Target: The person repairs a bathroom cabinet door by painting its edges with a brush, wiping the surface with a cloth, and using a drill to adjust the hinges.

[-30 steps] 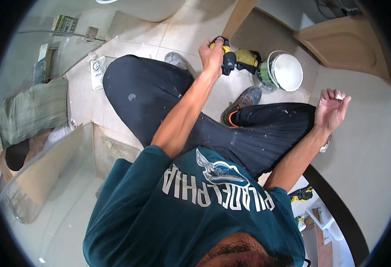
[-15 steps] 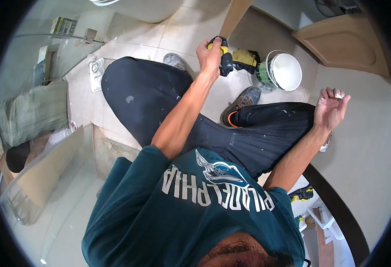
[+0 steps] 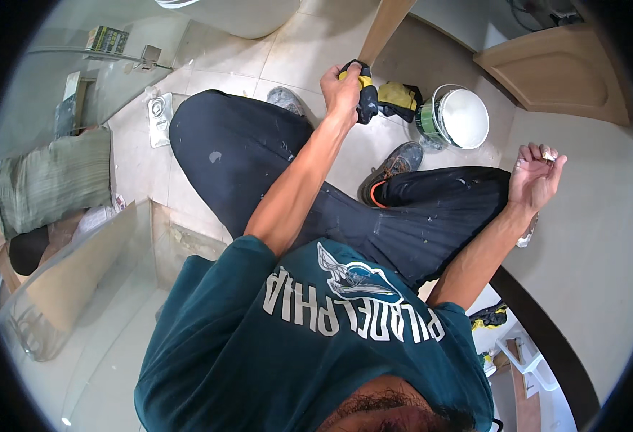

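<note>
My left hand [image 3: 342, 90] is closed around a crumpled black and yellow cloth [image 3: 367, 97], beside the edge of a wooden door [image 3: 382, 32]. A second black and yellow bundle [image 3: 398, 99] lies on the floor just to its right. My right hand [image 3: 535, 175] is raised beyond my right knee, in front of a pale panel [image 3: 583, 187]. Its fingers curl loosely with the thumb apart, and white residue shows on the fingertips. Between the two hands stands a bucket [image 3: 464, 117] with a white top and a green side.
A clear glass panel [image 3: 78, 309] rises at the left, near a greenish cushion-like bundle [image 3: 53, 180]. A drain cover [image 3: 160, 119] lies by my left knee. Another wooden cabinet door [image 3: 554, 72] hangs at the far right. A white fixture [image 3: 237, 14] stands at the far edge.
The whole view has shifted very slightly. Both hands keep the same pose, the left still around the cloth.
</note>
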